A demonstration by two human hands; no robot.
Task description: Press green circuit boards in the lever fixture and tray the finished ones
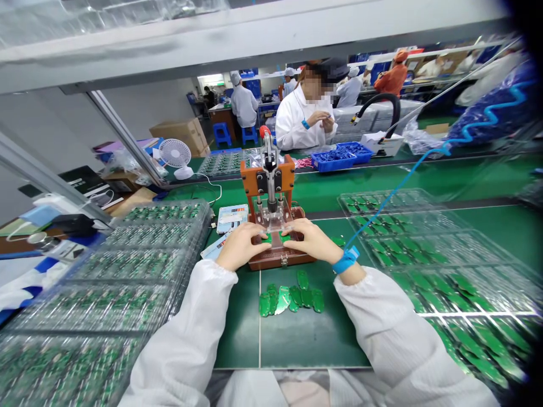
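Entry: one stack of clear trays (106,282) stood at left. Left hand (241,244) and right hand (311,240) rested on one brown jig (275,257), fingers pressed together, tips on two green boards (266,237) seated in it. About eight loose boards (292,297) overlapped on the tabletop (297,339) just below. One blue wrist strap (345,260) sat on the right wrist.

Just the one view, and it rode on the person's head, facing forward and tipped down along the white sleeves (186,339). It sat close in: left hand (241,246) and right hand (311,240) landed dead centre, at the press fixture (274,226) on the green counter (305,333). The wide lens curved the edges, and the upper part reached across to a seated person in white (297,118) at the far line.
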